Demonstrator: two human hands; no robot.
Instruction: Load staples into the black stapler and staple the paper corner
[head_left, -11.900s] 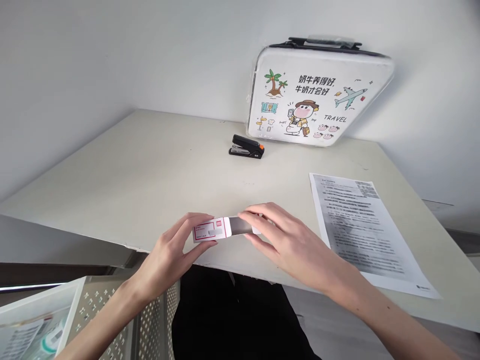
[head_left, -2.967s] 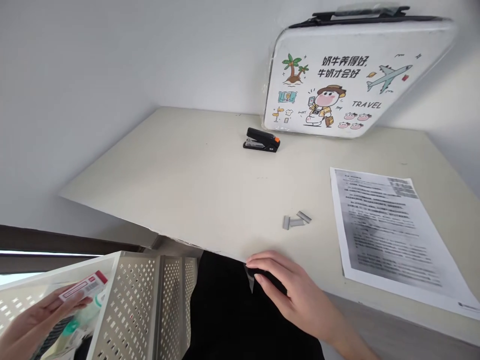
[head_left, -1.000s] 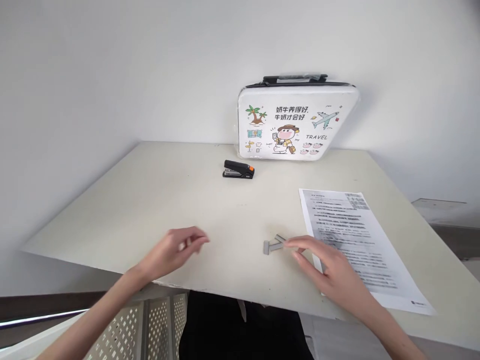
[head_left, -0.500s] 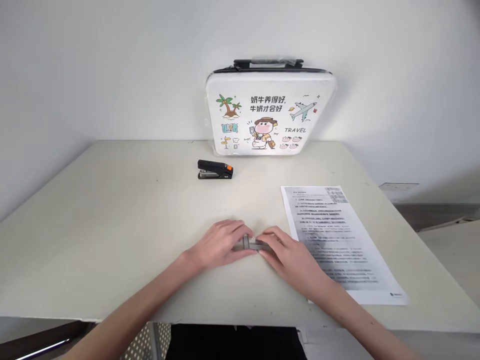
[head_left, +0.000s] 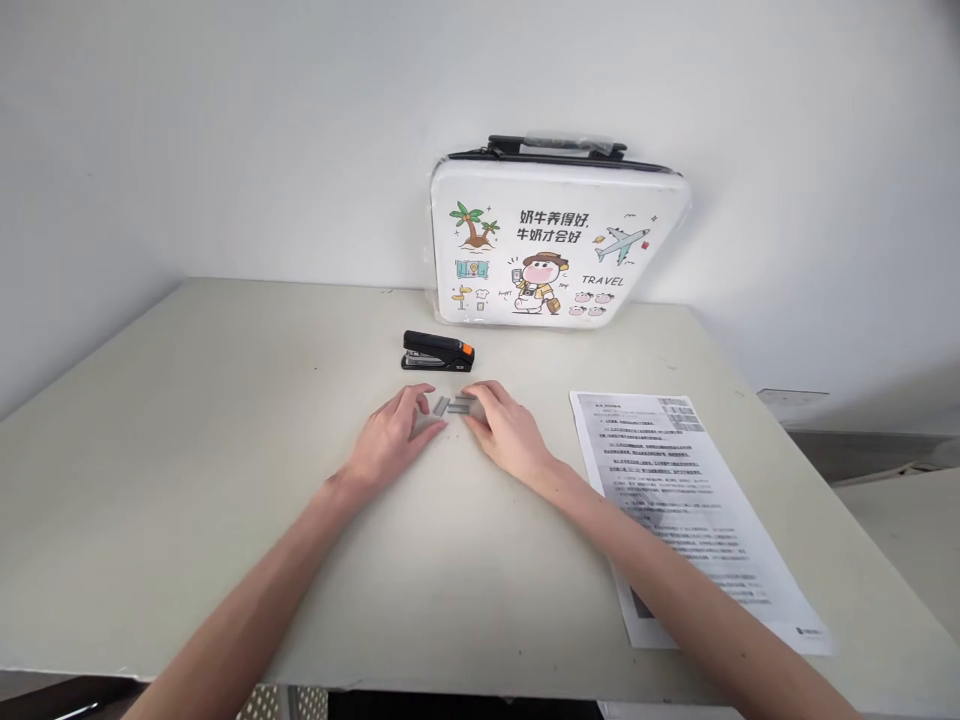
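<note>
Several grey staple strips [head_left: 457, 407] lie in a small cluster on the table, just in front of the black stapler [head_left: 438, 352] with its orange patch. My left hand [head_left: 391, 432] is at the left of the cluster, thumb and fingers apart, holding nothing I can see. From the right, my right hand [head_left: 508, 428] reaches the strips with thumb and index finger spread at their ends; whether the fingertips touch them is hard to see. Under my right forearm lies part of a printed sheet of paper [head_left: 675, 490].
A white case [head_left: 510, 190] with a black handle and cartoon travel drawings leans against the wall at the back of the pale table [head_left: 225, 450]. Tiny dark specks dot the tabletop near my hands. The table's front edge runs below my forearms.
Both hands have moved forward and left, towards the stapler, along with the staple strips. My fingers have come apart from around the strips. The camera view has shifted slightly.
</note>
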